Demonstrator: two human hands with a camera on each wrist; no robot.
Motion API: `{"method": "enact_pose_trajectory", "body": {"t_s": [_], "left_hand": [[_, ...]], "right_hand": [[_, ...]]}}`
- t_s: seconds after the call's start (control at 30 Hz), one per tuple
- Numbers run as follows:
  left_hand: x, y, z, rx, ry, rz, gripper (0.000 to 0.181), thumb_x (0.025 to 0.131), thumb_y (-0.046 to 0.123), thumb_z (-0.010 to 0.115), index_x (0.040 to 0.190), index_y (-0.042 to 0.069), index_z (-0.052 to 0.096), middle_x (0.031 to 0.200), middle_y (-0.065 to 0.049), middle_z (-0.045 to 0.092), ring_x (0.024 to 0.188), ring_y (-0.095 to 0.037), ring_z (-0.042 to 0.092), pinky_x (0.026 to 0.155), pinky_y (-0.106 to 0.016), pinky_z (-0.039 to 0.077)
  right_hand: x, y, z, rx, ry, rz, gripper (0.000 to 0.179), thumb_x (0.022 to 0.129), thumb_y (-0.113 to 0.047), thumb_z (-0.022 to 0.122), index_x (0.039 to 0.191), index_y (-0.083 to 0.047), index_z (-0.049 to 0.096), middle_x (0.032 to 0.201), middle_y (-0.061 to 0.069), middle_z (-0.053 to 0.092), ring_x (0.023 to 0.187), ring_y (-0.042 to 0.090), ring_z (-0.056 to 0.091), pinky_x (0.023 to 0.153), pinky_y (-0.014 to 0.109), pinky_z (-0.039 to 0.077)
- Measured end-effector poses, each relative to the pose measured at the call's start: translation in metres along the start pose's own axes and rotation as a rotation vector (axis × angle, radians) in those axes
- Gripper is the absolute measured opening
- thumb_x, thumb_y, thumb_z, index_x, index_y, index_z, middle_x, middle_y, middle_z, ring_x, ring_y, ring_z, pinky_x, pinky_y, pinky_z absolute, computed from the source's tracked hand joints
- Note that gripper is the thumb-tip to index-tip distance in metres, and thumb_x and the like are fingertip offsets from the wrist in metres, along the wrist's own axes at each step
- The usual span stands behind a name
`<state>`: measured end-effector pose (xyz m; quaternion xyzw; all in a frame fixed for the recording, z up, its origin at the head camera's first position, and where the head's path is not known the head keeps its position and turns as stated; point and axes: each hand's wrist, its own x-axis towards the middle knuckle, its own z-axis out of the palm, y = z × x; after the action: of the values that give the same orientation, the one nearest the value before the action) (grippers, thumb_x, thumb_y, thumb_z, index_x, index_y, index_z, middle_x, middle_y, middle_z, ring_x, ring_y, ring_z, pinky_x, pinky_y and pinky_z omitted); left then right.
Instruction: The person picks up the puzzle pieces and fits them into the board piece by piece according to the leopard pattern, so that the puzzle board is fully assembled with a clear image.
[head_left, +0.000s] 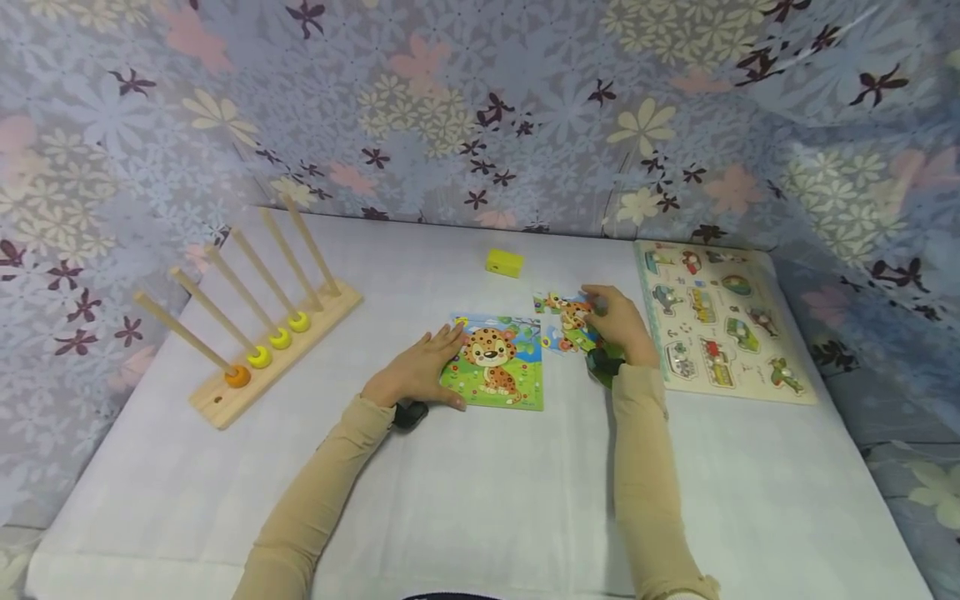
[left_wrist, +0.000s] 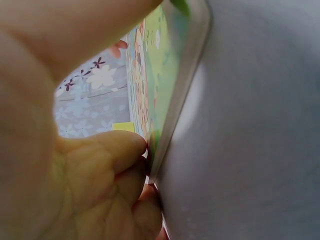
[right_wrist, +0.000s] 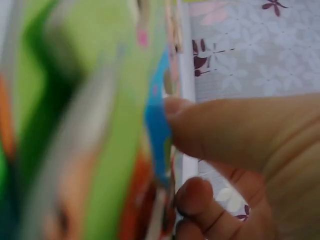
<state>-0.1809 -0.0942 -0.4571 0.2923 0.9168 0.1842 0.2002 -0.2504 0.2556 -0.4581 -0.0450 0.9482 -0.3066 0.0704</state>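
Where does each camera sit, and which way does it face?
Head: worn on the head, facing forward and down at the leopard board and loose pieces; both sleeves, left hand and right hand show.
Left wrist: worn there, facing the leopard board's edge; the left hand looms large, with fingertips, probably the right's, beyond.
Right wrist: worn there, facing blurred pieces; only the right hand shows.
Head and left wrist share the flowered backdrop and yellow block.

Play area: puzzles [head_left: 491,371], floral drapery [head_left: 442,125]
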Motion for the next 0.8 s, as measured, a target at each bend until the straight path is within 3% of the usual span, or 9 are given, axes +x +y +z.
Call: {"method": "enact_pose_trajectory", "body": {"t_s": [0.07,0.13,0.8], "left_hand": [[0.001,0.0,0.0,0.002,0.006,0.002,0.114,0.076,0.052,0.077,0.155,0.004,0.011,0.164,-0.012,0.002,0.152,-0.031,0.002,0.125,-0.048,0.006],[0.001,-0.001,-0.001,0.005,0.011,0.001,0.114,0.076,0.052,0.076,0.155,0.004,0.011,0.164,-0.012,0.002,0.152,-0.031,0.002,0.125,-0.048,0.006],[-0.003,-0.004,0.003,-0.02,0.01,0.014,0.113,0.075,0.05,0.078,0.156,0.005,0.011,0.164,-0.01,0.002,0.152,-0.031,0.004,0.125,-0.048,0.006]], "right_hand": [[-0.003,-0.001,0.0,-0.005,0.01,0.014,0.054,0.094,-0.011,0.056,0.146,-0.005,0.041,0.145,0.023,0.042,0.11,0.042,0.053,0.101,0.057,0.042],[-0.004,-0.002,0.0,-0.017,0.017,0.027,0.055,0.094,-0.015,0.056,0.146,-0.005,0.04,0.144,0.023,0.042,0.126,0.043,0.046,0.107,0.06,0.038],[-0.01,0.001,0.01,-0.079,0.089,0.097,0.054,0.091,-0.034,0.06,0.132,0.001,0.054,0.126,0.028,0.05,0.103,0.042,0.055,0.092,0.057,0.048]]}}
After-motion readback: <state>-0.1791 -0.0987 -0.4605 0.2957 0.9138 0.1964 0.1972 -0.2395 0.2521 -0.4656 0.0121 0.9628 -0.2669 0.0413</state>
